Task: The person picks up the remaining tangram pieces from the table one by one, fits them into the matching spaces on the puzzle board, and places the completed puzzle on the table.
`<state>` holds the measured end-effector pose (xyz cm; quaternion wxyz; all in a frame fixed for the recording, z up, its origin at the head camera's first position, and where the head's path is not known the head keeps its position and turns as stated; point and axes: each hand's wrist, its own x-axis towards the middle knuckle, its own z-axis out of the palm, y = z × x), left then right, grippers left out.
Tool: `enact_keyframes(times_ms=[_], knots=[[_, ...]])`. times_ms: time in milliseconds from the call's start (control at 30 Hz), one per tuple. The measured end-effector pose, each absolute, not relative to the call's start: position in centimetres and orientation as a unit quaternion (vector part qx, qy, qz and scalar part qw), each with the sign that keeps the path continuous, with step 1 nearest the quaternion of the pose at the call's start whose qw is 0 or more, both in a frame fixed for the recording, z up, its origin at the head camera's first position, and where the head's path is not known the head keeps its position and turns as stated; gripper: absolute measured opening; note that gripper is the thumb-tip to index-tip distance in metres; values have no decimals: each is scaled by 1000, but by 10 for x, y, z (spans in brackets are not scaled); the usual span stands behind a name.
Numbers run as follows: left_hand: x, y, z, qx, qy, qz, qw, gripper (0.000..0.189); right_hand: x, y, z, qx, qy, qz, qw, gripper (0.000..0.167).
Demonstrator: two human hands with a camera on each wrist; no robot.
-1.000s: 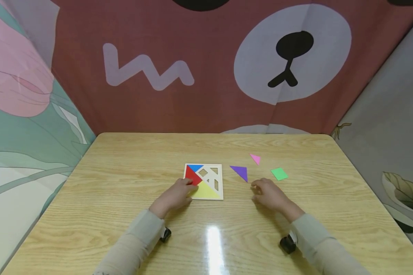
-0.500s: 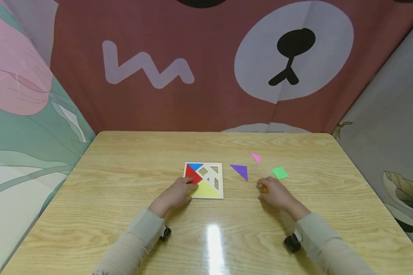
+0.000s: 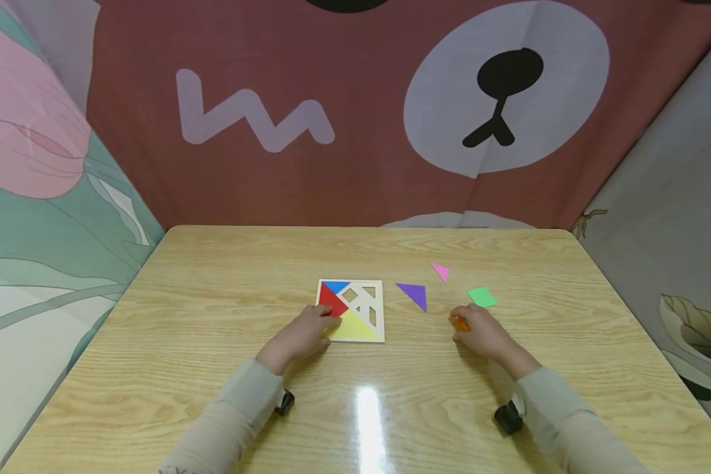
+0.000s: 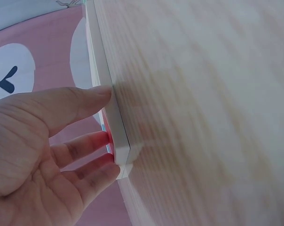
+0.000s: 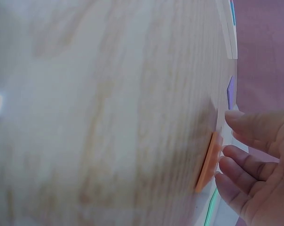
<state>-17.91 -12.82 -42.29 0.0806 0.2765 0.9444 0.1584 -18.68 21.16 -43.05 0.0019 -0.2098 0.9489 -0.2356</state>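
Note:
My left hand (image 3: pixel 305 331) rests on the left side of a white-framed tangram board (image 3: pixel 380 309). Its fingers lie over the red triangle (image 3: pixel 330 300), and in the left wrist view the thumb touches the board's side edge. Blue (image 3: pixel 336 288) and yellow (image 3: pixel 355 327) triangles also fill the board; several slots show bare. On the right, my right hand (image 3: pixel 484 332) is over an orange tangram piece (image 5: pixel 209 162) on the table. In the right wrist view its fingertips are right at the piece, while the thumb stands apart from it.
A purple triangle (image 3: pixel 415 295) lies between the board and my right hand. Farther back is a pink triangle (image 3: pixel 442 271), and a green square (image 3: pixel 482 297) sits just beyond the right hand. The wooden table (image 3: pixel 243 263) ends against a printed curtain (image 3: pixel 355 184).
My right hand has shifted to the right, and the orange piece now shows beneath its fingers. The left hand and the board stay in place.

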Motion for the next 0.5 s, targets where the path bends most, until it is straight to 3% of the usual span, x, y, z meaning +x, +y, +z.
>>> enact_keyframes(times_ms=[500], knots=[[-180, -128, -424, 271, 946, 158, 81, 37, -185, 213, -430, -182, 957, -226, 13, 32]])
